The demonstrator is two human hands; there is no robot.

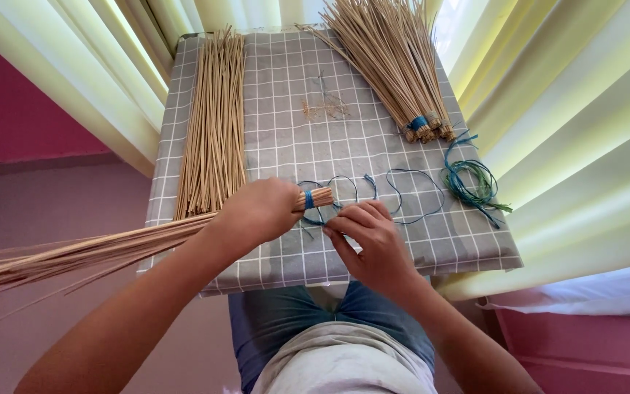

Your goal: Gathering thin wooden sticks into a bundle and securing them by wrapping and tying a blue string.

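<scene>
Left hand: the left hand (257, 213), at centre frame, has its grip closed around a bundle of thin sticks (96, 248) near the butt end; the long ends trail off to the lower left, past the surface edge.
Right hand: the right hand (370, 237), just right of centre, has its grip pinched on a blue cord (402, 197); fingertips are curled, not spread.
Binding: a blue wrap (308, 198) sits round the bundle just beside the stub ends, touching the left hand's thumb side. The cord runs on in loose loops to the right.
Risk, unwinding: judged likely if either grip slackens; the wrap looks short and is held only by tension.
Risk, spill: the bundle's weight hangs off the surface, so a looser hold could let sticks slide out.
Risk, tangle: the loops lie near a coil of green and blue cord (472, 182) and could snag on it.
Other stock: loose sticks (213, 124) lie at upper left; tied bundles (395, 66) at upper right; a few fibre scraps (324, 108) between them.
Surface: a small top under a grey checked cloth (286, 146), drawn close over the person's lap.
Room: pale yellow curtains (563, 109) behind and at right; pink wall (9, 109) at left.
</scene>
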